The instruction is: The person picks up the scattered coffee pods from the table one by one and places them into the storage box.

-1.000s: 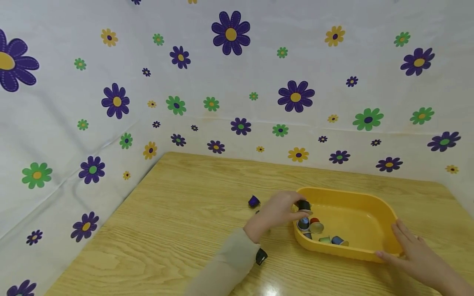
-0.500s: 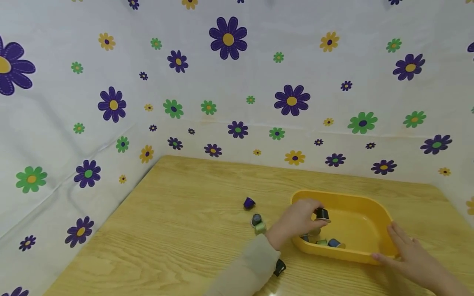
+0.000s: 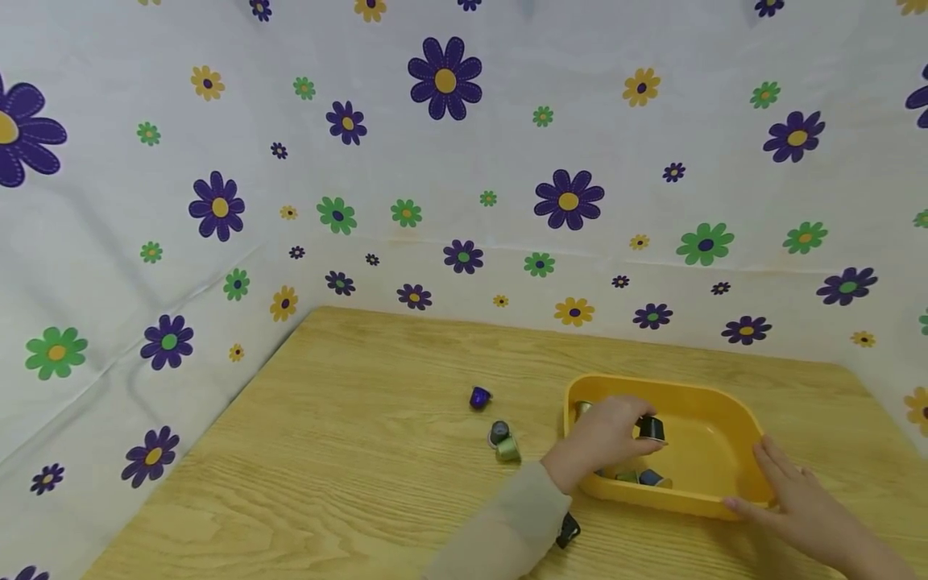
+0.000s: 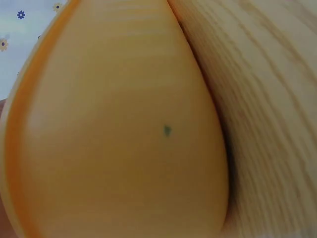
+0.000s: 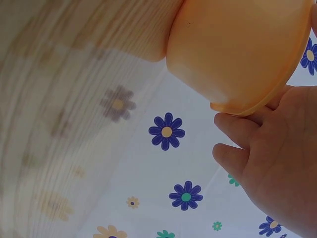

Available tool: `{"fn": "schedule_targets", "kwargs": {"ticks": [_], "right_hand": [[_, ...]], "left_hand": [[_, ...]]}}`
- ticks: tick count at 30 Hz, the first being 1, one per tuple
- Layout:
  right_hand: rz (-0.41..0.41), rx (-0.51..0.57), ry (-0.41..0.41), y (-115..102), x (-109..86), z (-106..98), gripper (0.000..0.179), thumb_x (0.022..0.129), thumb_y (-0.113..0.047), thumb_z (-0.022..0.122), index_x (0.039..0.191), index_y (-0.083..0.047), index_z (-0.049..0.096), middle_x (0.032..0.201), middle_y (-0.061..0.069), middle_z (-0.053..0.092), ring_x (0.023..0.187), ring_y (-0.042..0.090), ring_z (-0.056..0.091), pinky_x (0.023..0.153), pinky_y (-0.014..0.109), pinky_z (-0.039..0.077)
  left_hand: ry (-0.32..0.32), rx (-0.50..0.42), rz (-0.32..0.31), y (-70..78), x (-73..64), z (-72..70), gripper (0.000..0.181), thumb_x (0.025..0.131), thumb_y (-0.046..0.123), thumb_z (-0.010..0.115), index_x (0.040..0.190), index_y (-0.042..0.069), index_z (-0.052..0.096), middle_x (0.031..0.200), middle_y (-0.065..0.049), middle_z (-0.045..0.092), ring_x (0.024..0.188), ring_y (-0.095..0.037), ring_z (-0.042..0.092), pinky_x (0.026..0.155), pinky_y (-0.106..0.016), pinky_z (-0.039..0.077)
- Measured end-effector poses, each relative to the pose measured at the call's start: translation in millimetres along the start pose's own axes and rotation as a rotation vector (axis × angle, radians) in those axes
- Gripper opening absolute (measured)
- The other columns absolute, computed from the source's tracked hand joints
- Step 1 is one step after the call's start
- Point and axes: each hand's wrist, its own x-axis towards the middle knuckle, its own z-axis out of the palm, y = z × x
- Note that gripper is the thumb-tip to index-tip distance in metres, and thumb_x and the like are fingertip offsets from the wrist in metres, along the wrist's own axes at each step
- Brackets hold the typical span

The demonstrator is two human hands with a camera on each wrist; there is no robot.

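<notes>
A black coffee capsule (image 3: pixel 651 428) is pinched between the thumb and fingers of my left hand (image 3: pixel 605 435), above the floor of a yellow tray (image 3: pixel 714 507). Blue (image 3: pixel 650 478) and green (image 3: pixel 627 477) capsules lie along the tray's front wall, and a gold one (image 3: pixel 582 409) shows at its left end. The left hand hides part of that end. My right hand (image 3: pixel 805 499) touches the tray's right corner, fingers extended along the rim and thumb at the front. In the right wrist view this hand (image 5: pixel 277 148) meets the rim, two fingers outside it.
On the wooden table (image 3: pixel 326 467), left of the tray, lie a purple capsule (image 3: pixel 479 397), a grey one (image 3: pixel 499 432) and a light green one (image 3: pixel 507 449) touching. Another black capsule (image 3: pixel 568 531) sits beside the left sleeve (image 3: pixel 507 524). Flowered cloth (image 3: pixel 435 161) hangs behind.
My left hand has carried the black capsule rightward from the tray's left end toward its middle, uncovering the grey and green capsules on the table. The right hand stays at the corner.
</notes>
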Motion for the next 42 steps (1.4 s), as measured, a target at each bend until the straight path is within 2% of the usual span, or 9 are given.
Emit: {"fn": "schedule_targets", "kwargs": {"ticks": [7,13,17,25,33,42], "right_hand": [[-0.014,0.005,0.001,-1.0,0.7,3.3,0.088,0.084,-0.043,0.055,0.129,0.022,0.016,0.132,0.042,0.006,0.114,0.058,0.012,0.092,0.063,-0.003],[-0.021,0.011,0.004,-0.3,0.3,4.2,0.087,0.084,-0.042,0.055,0.129,0.021,0.015,0.132,0.041,0.006,0.115,0.058,0.012,0.093,0.063,-0.003],[-0.026,0.015,0.005,-0.2,0.0,3.5,0.087,0.085,-0.041,0.055,0.130,0.021,0.015,0.133,0.040,0.005,0.116,0.057,0.012,0.094,0.062,-0.005],[-0.034,0.018,0.009,-0.1,-1.8,2.3,0.086,0.085,-0.040,0.054,0.130,0.021,0.014,0.133,0.040,0.004,0.116,0.057,0.011,0.094,0.061,-0.006],[-0.032,0.004,0.018,1.0,-2.1,0.7,0.086,0.086,-0.040,0.054,0.129,0.022,0.013,0.133,0.040,0.003,0.116,0.057,0.011,0.094,0.060,-0.006],[-0.014,-0.018,0.019,0.2,-1.8,0.7,0.088,0.085,-0.043,0.054,0.128,0.022,0.015,0.133,0.041,0.003,0.115,0.058,0.012,0.093,0.062,-0.004]], "left_hand": [[-0.010,-0.040,-0.023,-0.5,-0.2,2.3,0.042,0.081,0.038,0.062,0.115,0.013,0.058,0.103,0.008,0.059,0.082,0.002,0.053,0.066,-0.009,0.041],[-0.038,0.026,-0.037,-2.9,-5.7,2.3,0.045,0.081,0.037,0.063,0.118,0.014,0.056,0.108,0.008,0.057,0.090,0.001,0.053,0.073,-0.011,0.041],[-0.028,0.040,-0.038,-7.5,-11.1,-2.6,0.044,0.081,0.037,0.062,0.118,0.013,0.056,0.106,0.008,0.058,0.090,0.000,0.053,0.074,-0.012,0.041],[0.037,0.003,0.016,-32.7,-23.7,-22.5,0.041,0.082,0.030,0.063,0.115,0.006,0.057,0.105,-0.002,0.060,0.092,-0.009,0.056,0.076,-0.014,0.042],[0.074,-0.044,-0.082,-53.8,-42.4,-44.7,0.043,0.082,0.028,0.063,0.118,0.005,0.055,0.108,-0.003,0.059,0.096,-0.013,0.055,0.080,-0.020,0.043],[0.128,-0.028,-0.083,-83.3,-66.1,-54.6,0.042,0.082,0.028,0.063,0.115,0.003,0.056,0.107,-0.005,0.059,0.097,-0.018,0.056,0.081,-0.026,0.044]]}}
